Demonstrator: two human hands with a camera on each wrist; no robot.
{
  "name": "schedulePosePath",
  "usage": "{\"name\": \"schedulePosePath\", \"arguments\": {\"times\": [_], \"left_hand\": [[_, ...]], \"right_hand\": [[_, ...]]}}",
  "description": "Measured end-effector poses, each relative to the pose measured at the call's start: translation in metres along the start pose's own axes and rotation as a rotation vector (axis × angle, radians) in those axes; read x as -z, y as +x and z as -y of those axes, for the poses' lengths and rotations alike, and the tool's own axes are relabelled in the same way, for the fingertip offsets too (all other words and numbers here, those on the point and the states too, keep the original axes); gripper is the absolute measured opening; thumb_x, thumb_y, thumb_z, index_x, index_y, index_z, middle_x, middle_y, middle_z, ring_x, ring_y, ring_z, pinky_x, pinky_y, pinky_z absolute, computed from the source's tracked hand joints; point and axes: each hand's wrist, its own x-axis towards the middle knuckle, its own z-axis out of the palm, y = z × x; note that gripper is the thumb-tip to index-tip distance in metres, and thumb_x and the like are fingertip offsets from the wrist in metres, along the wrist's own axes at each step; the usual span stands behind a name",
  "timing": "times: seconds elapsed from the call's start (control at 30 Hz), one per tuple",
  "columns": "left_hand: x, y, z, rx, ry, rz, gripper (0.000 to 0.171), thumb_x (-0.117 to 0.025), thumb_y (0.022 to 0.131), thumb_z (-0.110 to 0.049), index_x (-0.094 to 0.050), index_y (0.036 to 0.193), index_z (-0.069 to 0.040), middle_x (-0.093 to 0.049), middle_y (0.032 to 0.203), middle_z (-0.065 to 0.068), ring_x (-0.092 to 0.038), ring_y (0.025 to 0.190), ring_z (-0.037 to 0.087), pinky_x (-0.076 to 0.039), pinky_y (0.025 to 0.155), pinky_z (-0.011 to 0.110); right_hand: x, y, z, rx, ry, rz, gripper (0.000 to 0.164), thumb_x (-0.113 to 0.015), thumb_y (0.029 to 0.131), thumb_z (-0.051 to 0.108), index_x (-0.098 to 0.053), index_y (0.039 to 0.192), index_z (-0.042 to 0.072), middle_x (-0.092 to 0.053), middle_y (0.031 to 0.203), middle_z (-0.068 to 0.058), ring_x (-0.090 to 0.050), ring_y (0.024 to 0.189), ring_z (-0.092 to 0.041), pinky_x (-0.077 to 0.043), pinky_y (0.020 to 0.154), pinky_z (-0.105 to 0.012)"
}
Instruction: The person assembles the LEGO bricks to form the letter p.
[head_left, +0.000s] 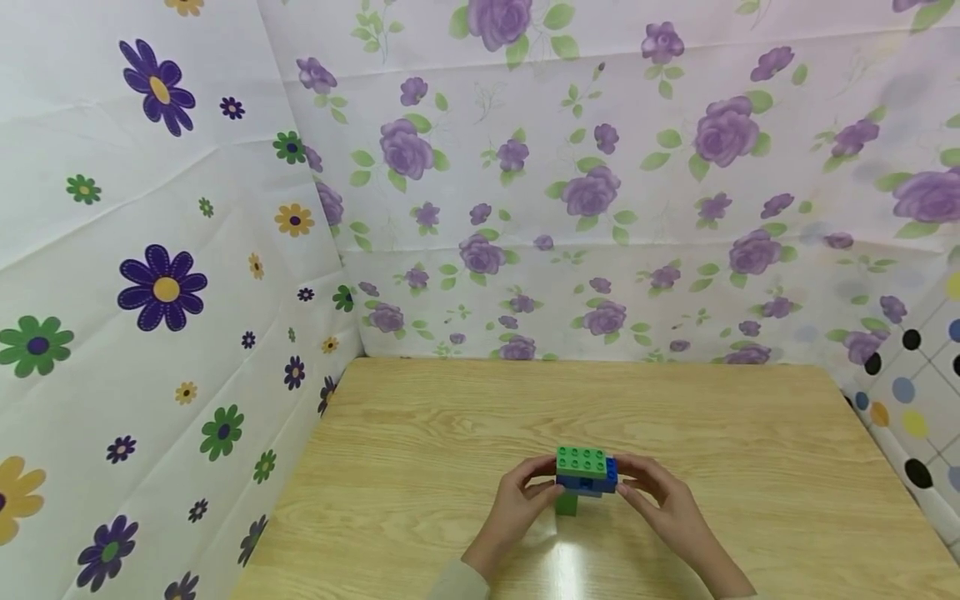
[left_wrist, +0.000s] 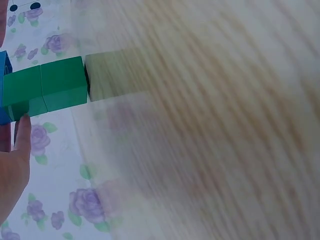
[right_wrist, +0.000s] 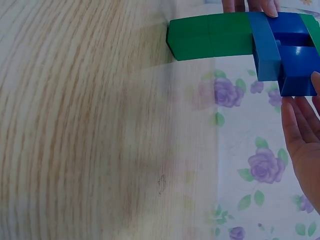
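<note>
A stack of toy building bricks stands upright on the table between both hands. Two green bricks form its narrow column. Above them sit a lighter blue brick, then a dark blue brick jutting to the right. A light green studded brick tops it all, leaving a few dark blue studs bare at the right end. My left hand holds the left side of the upper bricks between thumb and fingers. At the other end, my right hand pinches the dark blue brick, thumb in front and fingers behind.
The wood-grain table is glossy and mirrors the stack. Behind it hangs a white cloth with purple roses. A daisy-patterned cloth covers the left side, and a dotted one borders the right.
</note>
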Motion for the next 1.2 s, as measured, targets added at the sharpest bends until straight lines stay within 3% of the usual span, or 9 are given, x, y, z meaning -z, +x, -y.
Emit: {"name": "schedulePosePath", "arguments": {"times": [0.17,0.63,0.97,1.2], "left_hand": [[-0.002,0.004,-0.005,0.049,0.018,-0.043,0.040,-0.068,0.088,-0.004,-0.059,0.128,-0.007,-0.060,0.124,0.011,-0.057,0.114,0.018,-0.051,0.096,0.028],[-0.004,0.010,-0.012,0.068,0.083,-0.121,0.043,-0.068,0.090,-0.011,-0.059,0.131,-0.010,-0.063,0.114,0.010,-0.061,0.105,0.019,-0.056,0.087,0.026],[-0.004,0.015,-0.007,0.144,0.117,-0.207,0.041,-0.069,0.089,-0.008,-0.061,0.129,-0.006,-0.067,0.106,0.012,-0.062,0.096,0.016,-0.056,0.078,0.021],[-0.003,0.016,-0.006,0.199,0.153,-0.243,0.040,-0.070,0.088,-0.014,-0.063,0.127,-0.011,-0.068,0.102,0.005,-0.061,0.094,0.013,-0.057,0.076,0.019]], "right_hand": [[0.002,0.004,0.000,-0.010,-0.013,-0.007,0.033,-0.063,0.093,0.006,-0.058,0.126,0.005,-0.061,0.123,-0.011,-0.060,0.108,-0.007,-0.055,0.088,-0.024],[0.002,0.019,0.003,-0.091,-0.081,-0.044,0.034,-0.062,0.095,0.020,-0.060,0.128,0.008,-0.062,0.123,-0.010,-0.061,0.105,-0.007,-0.055,0.085,-0.019],[-0.003,0.028,-0.002,-0.123,-0.018,-0.054,0.032,-0.062,0.096,0.021,-0.062,0.125,0.008,-0.063,0.123,-0.012,-0.062,0.103,-0.007,-0.055,0.084,-0.018],[-0.009,0.032,-0.011,-0.221,0.010,-0.070,0.032,-0.063,0.094,0.026,-0.064,0.122,0.009,-0.065,0.117,-0.011,-0.063,0.098,-0.010,-0.057,0.081,-0.021]]}}
